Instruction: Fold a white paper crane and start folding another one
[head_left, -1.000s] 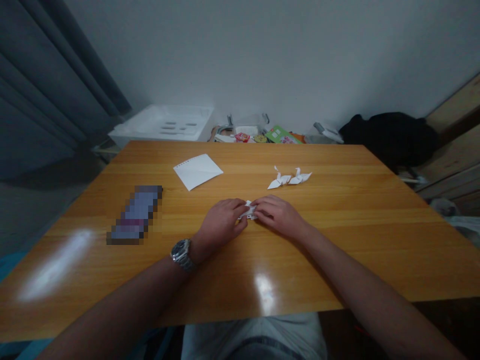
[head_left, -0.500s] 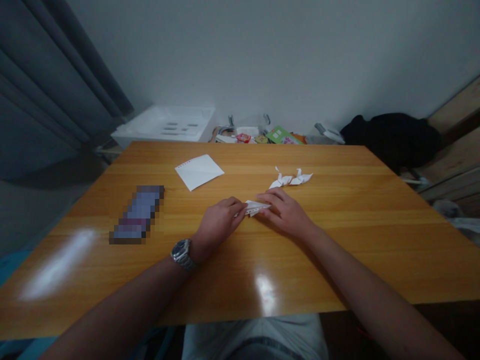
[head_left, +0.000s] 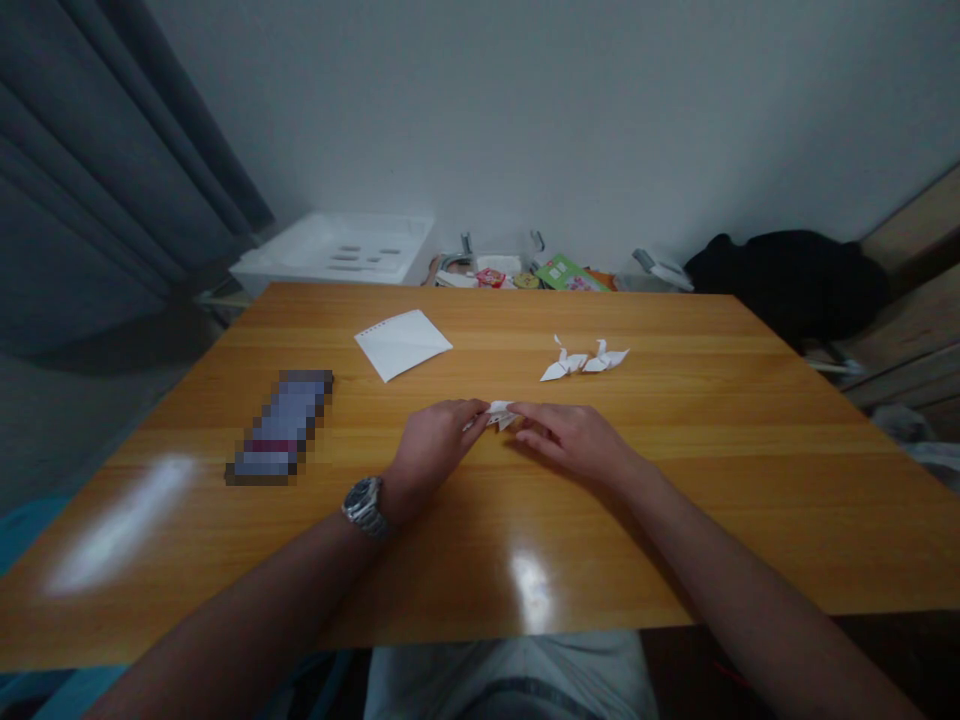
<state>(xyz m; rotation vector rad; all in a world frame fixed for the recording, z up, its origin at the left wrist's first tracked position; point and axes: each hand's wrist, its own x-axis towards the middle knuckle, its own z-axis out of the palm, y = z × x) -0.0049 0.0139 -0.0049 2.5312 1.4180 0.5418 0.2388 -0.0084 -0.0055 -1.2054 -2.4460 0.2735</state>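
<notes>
Between my hands, low over the middle of the wooden table (head_left: pixel 450 560), is a small white folded paper (head_left: pixel 500 412) with a row of dark marks along one edge. My left hand (head_left: pixel 435 440), with a metal watch at its wrist, pinches the paper's left end. At the opposite end, my right hand (head_left: pixel 581 435) has its fingertips on the paper's upper edge, the thumb just below. Part of the paper is hidden by fingers. Beyond my right hand stand two white paper cranes, a left one (head_left: pixel 564 367) and a right one (head_left: pixel 606 360), close together.
A white paper sheet (head_left: pixel 403 345) lies flat toward the back left. Nearer on the left is a blurred-out phone-like object (head_left: pixel 281 425). Behind the table are a white tray (head_left: pixel 360 245), a green booklet (head_left: pixel 570 272) and a dark cloth heap (head_left: pixel 787 285).
My right hand has shifted slightly, its fingers drawn lower and flatter over the paper's top, showing less of the paper. The cranes now show fully. My left hand keeps its pinch.
</notes>
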